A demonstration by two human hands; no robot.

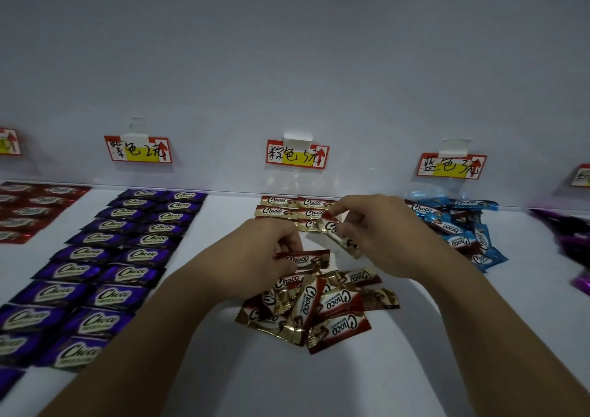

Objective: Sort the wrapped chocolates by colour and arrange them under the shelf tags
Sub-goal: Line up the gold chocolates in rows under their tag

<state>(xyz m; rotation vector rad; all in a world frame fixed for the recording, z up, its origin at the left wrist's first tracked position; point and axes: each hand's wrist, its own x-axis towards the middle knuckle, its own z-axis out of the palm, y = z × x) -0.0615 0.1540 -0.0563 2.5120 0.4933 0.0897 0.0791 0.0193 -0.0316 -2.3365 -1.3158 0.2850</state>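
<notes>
A loose heap of gold-and-brown wrapped chocolates [316, 308] lies on the white shelf in front of me. My left hand [265, 257] pinches one brown chocolate [303, 258] just above the heap. My right hand [383, 228] holds another gold-brown chocolate [338, 233] tilted in its fingers, close to the short rows of gold chocolates [287, 211] laid under the middle tag [297, 155]. Purple chocolates [127, 250] sit in two long columns under the left tag [138, 149]. Blue chocolates [463, 228] lie piled under the right tag [450, 165].
Red chocolates [32, 209] are laid out at the far left under a partly seen tag [9, 142]. Dark purple-magenta wrappers [571, 234] lie at the far right below another tag [581, 176]. The white back wall [287, 65] rises behind the shelf.
</notes>
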